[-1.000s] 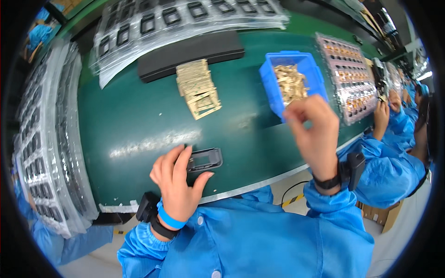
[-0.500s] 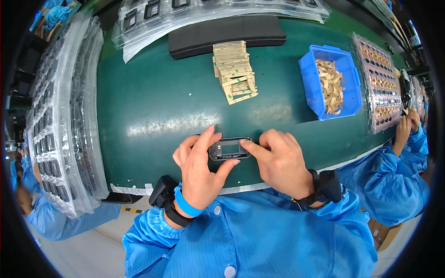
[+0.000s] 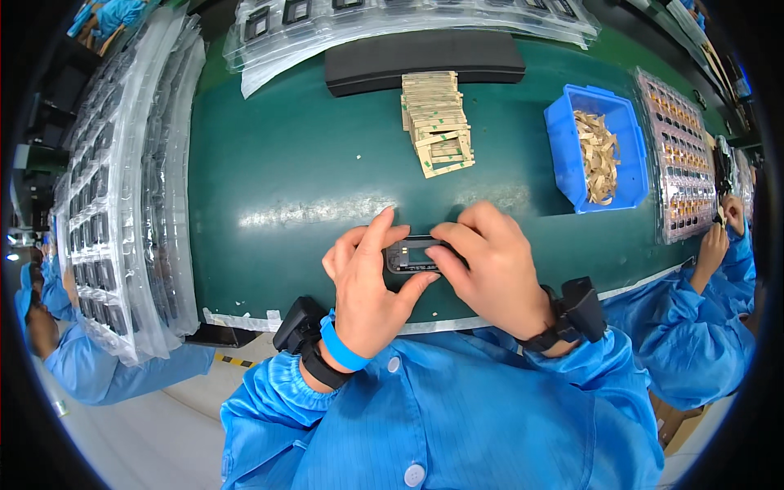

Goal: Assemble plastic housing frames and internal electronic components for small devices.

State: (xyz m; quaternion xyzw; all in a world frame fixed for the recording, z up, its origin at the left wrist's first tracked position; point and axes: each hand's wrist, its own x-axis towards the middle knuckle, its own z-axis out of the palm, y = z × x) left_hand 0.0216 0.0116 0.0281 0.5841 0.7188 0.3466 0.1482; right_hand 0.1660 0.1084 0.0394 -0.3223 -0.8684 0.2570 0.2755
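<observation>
Right hand (image 3: 495, 276) is off the blue plastic bin (image 3: 563, 155), onto the black oblong plastic frame (image 3: 411, 266) lying left-right; left hand (image 3: 367, 287) clamps its left end, right's pinch unclear.

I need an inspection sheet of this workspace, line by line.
Surface: green table, shiny patches.
Job's things: dark housing with rectangular opening; overlapping beige frames; blue bin holding tan strips.
Clutter: small white speck on the table.
Hands: left hand holds the housing's left end; right hand at its right end, grip unclear.
Cables: nothing seen.
Surroundings: black block behind the frames; clear trays at left; pinkish tray at right; co-worker's hand beside it.
</observation>
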